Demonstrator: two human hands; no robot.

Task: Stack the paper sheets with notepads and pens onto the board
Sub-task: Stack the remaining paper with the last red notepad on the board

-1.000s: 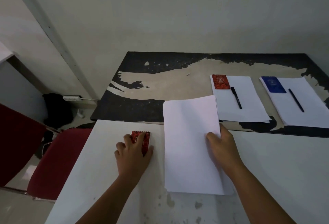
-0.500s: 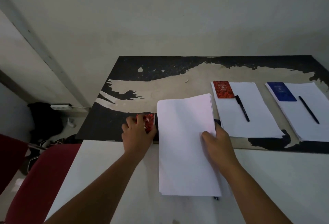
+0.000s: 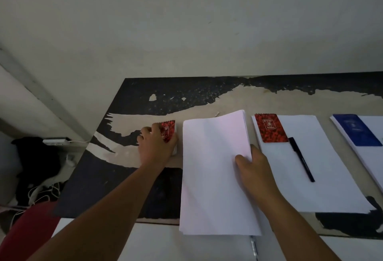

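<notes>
My right hand (image 3: 253, 166) grips the right edge of a white paper stack (image 3: 213, 173), which lies mostly on the worn black board (image 3: 116, 177), its near end overhanging the white table. A pen tip (image 3: 253, 246) pokes out beneath the stack's near edge. My left hand (image 3: 157, 143) holds a small red notepad (image 3: 167, 131) over the board, just left of the stack. To the right lies a second paper stack (image 3: 323, 169) with a red notepad (image 3: 270, 128) and a black pen (image 3: 301, 159) on it. A third stack (image 3: 373, 152) carries a blue notepad (image 3: 356, 130).
The white table (image 3: 165, 242) runs along the near side, in front of the board. A red chair (image 3: 27, 225) stands at the lower left. A power strip (image 3: 56, 140), cables and a dark bag lie on the floor beside the wall.
Both hands moved forward from the white table onto the board. The paper stack slid further onto the board, and the red notepad travelled with my left hand.
</notes>
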